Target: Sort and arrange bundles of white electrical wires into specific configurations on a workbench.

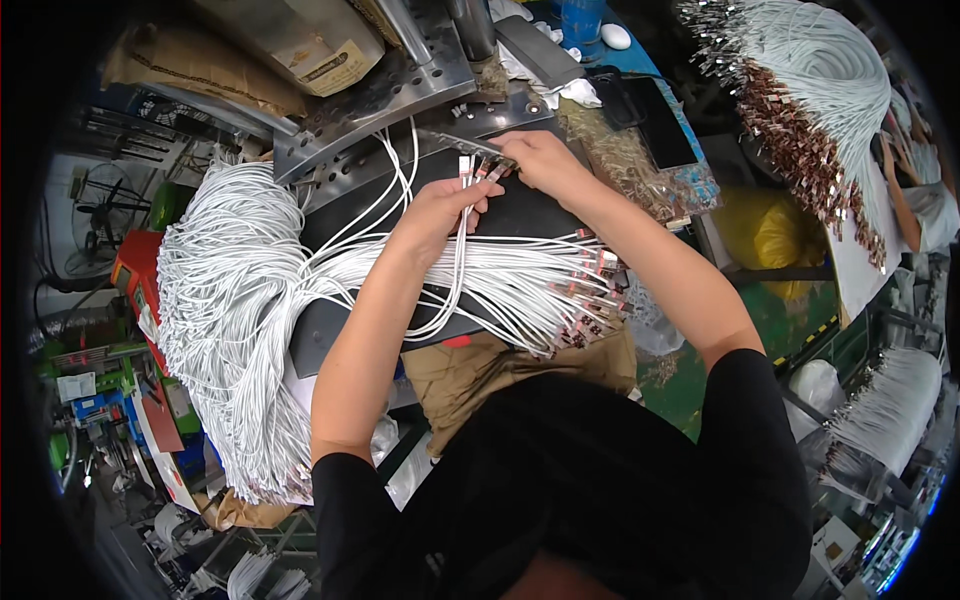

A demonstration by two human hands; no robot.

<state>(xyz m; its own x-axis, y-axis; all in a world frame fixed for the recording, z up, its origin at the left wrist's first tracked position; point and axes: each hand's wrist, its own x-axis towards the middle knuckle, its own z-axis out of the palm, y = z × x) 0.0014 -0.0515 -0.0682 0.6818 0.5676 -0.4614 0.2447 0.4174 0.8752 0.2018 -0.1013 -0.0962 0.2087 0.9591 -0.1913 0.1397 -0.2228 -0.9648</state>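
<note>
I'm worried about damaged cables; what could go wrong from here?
The white cables in the left hand could snag, since they loop across the bundle below. The connector ends of that bundle might catch or slip, as they appear to overlap the brown cloth.
</note>
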